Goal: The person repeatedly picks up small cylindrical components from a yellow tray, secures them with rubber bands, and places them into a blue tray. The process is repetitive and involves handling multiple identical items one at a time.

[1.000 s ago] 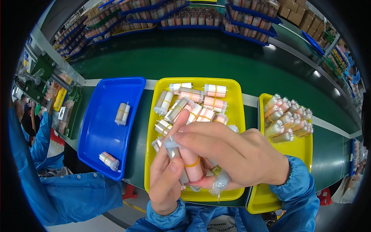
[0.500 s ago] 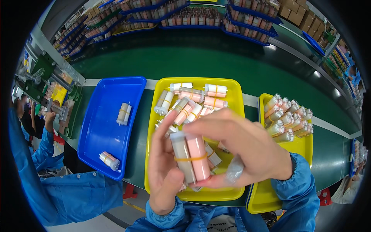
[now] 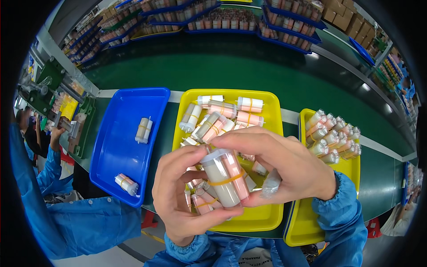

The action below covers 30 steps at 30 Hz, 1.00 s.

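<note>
Over the middle yellow tray point(image 3: 272, 209) I hold a banded pair of clear tubes point(image 3: 226, 180), one filled grey and one pink, with an orange rubber band round both. It tilts, its pale cap end up. My left hand point(image 3: 178, 196) curves round its left side, index finger by the cap and thumb along the lower end. My right hand point(image 3: 293, 167) grips it from the right, fingertips at the top and thumb near the bottom. A crumpled clear plastic wrap point(image 3: 270, 184) is on a right finger. Several similar banded tube pairs point(image 3: 213, 127) lie jumbled in the tray beneath.
Left, a blue tray point(image 3: 113, 147) holds two banded tube pairs. Right, another yellow tray point(image 3: 347, 173) carries several upright tubes point(image 3: 331, 135). Loaded blue trays point(image 3: 222, 31) line the far side of the green surface point(image 3: 200, 62). A co-worker's hand point(image 3: 57, 135) is at a green machine point(image 3: 51, 80).
The tube pair has turned, so the grey tube now faces me more fully. My left hand has shifted left and its grip has changed, with the thumb moving down to the lower end.
</note>
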Each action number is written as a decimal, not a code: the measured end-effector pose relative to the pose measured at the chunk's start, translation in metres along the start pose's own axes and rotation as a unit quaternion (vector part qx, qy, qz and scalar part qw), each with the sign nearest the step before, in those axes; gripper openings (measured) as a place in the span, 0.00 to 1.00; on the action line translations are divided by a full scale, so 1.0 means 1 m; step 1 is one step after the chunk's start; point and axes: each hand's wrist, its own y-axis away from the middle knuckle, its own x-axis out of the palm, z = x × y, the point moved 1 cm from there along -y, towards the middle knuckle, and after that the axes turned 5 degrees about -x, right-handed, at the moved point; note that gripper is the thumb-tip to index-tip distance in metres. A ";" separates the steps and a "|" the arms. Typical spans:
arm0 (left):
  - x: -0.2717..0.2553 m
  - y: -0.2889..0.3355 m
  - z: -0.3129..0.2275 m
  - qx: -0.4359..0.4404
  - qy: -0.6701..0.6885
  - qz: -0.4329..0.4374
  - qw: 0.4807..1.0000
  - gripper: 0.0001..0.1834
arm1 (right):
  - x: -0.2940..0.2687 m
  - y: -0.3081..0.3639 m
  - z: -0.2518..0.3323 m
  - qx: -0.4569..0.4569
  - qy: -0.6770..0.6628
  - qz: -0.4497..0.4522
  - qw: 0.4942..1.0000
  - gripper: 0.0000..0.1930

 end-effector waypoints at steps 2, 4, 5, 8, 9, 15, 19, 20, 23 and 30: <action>0.000 -0.002 -0.004 0.012 -0.053 -0.002 0.999 0.45 | 0.000 0.001 0.000 0.016 -0.001 0.009 1.000 0.41; -0.002 -0.003 -0.008 0.038 -0.107 0.000 0.993 0.44 | -0.001 0.002 0.001 0.017 0.002 0.017 1.000 0.41; -0.005 -0.002 -0.007 0.058 -0.132 0.016 0.989 0.47 | -0.002 0.002 0.004 0.011 0.005 0.020 1.000 0.40; -0.010 0.001 -0.003 0.092 -0.147 0.029 0.984 0.51 | -0.002 0.002 0.006 -0.016 0.020 0.014 1.000 0.39; -0.007 0.001 -0.004 0.085 -0.115 0.009 0.990 0.49 | -0.001 0.002 0.006 -0.026 0.025 0.010 0.999 0.39; 0.028 0.006 -0.011 -0.162 0.281 -0.044 0.945 0.48 | -0.001 0.004 0.003 0.052 -0.157 -0.049 0.985 0.41; 0.012 0.022 -0.001 -0.244 0.344 0.069 0.904 0.35 | 0.002 -0.001 -0.002 -0.058 -0.127 -0.089 0.986 0.42; 0.011 0.021 -0.004 -0.246 0.364 0.065 0.896 0.33 | -0.003 -0.003 0.001 -0.060 -0.076 -0.084 0.992 0.42; 0.018 0.012 -0.009 -0.234 0.308 0.036 0.921 0.29 | 0.002 -0.002 0.000 -0.033 -0.040 -0.106 0.993 0.42; 0.024 0.015 -0.006 -0.214 0.125 -0.051 0.968 0.23 | 0.000 0.001 0.006 0.019 0.100 -0.054 0.993 0.39</action>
